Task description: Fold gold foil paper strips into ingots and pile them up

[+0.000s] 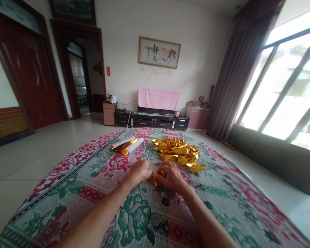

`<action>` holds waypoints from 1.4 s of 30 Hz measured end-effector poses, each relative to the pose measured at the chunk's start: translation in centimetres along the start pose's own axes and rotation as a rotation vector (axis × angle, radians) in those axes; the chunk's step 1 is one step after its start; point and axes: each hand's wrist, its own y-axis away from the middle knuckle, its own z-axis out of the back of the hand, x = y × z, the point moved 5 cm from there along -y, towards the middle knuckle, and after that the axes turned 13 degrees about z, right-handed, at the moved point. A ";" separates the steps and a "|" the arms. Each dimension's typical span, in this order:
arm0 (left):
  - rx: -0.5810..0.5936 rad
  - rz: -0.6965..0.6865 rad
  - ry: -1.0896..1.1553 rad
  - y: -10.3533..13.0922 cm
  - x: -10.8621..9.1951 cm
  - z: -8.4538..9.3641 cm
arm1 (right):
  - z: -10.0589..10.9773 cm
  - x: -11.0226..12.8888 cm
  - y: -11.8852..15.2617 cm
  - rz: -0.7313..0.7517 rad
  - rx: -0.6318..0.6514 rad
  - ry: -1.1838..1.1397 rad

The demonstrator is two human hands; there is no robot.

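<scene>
Both hands meet over the middle of the table, around a small piece of gold foil paper [155, 178]. My left hand [141, 170] is closed at the left edge of the piece, its fingertips pinched together. From the right, my right hand [169, 175] bends its fingers and thumb over the gold paper and grips it. Just beyond my right hand lies a pile of folded gold foil pieces [179, 151]. Farther left are loosely rolled sheets [127, 144], white on one side and gold on the other.
A flowered cloth [134, 213] covers the round table. Beyond its far edge stands a low black cabinet [152, 122] with a pink towel [158, 99] above it. A curtained window [286, 79] is at the right, a dark red door [26, 65] at the left.
</scene>
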 end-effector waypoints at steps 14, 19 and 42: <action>0.023 -0.198 0.053 -0.9 0.6 -0.2 | 0.7 2.3 -0.2 -0.252 -0.020 0.349; 0.040 -0.207 0.063 -1.2 0.8 -0.5 | 0.4 2.9 -0.7 -0.067 -0.023 0.234; 0.101 -0.212 0.136 -1.6 1.3 0.0 | -0.1 4.8 0.0 0.354 0.068 -0.097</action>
